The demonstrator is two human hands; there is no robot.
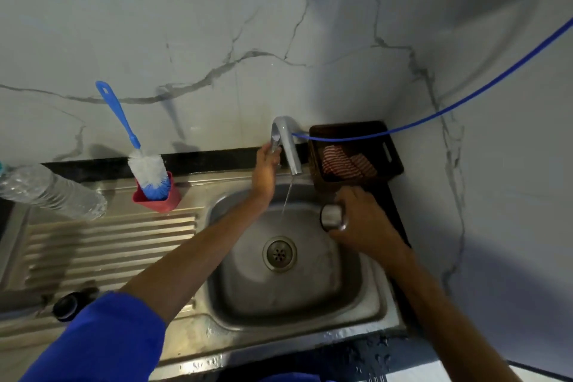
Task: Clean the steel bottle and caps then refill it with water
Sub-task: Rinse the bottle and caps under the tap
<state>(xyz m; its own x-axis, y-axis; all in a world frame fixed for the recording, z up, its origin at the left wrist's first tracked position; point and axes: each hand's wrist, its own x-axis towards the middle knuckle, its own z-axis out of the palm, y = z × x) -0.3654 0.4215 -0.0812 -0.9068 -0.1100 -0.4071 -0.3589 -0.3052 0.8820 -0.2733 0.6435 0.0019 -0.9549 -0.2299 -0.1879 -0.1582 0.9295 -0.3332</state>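
- the tap handle is gripped by the left hand, to set the flow.
- the steel cap is held in the curled fingers of the right hand, ready for rinsing.

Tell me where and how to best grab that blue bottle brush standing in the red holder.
Grip the bottle brush by its bare blue handle, just above the bristles, coming from above and the right. It leans left against the wall, head down in the red holder, so the handle is the only free part.
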